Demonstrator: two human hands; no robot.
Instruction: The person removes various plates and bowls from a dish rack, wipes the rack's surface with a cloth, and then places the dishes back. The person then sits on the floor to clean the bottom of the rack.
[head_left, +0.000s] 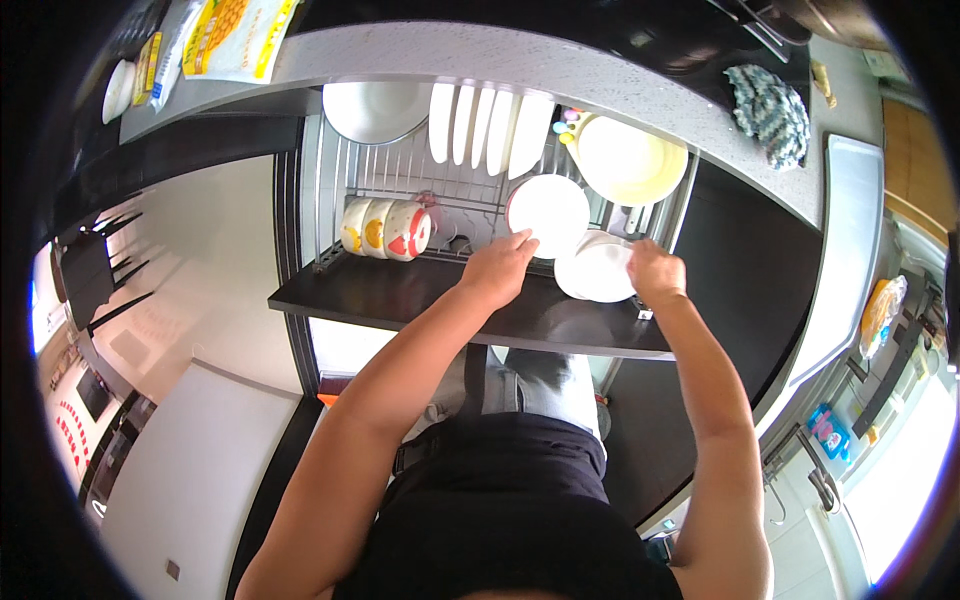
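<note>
Below the counter, a drawer with a wire dish rack (465, 196) is pulled out. My left hand (501, 271) grips the near rim of a round white dish (553, 214) above the rack. At its right, my right hand (657, 271) holds the edge of a white bowl (609, 274), with another white rim close behind it. Several white plates (499, 131) stand on edge at the back of the rack. A large pale yellow bowl (636, 159) lies right of them. Patterned bowls (384, 229) rest on their sides at the left.
The stone countertop edge (480, 56) runs over the drawer's back. The dark drawer front (420, 292) lies between the rack and my body. A large round pan or bowl (376, 109) stands at the back left. A crumpled cloth (769, 116) lies on the counter at right.
</note>
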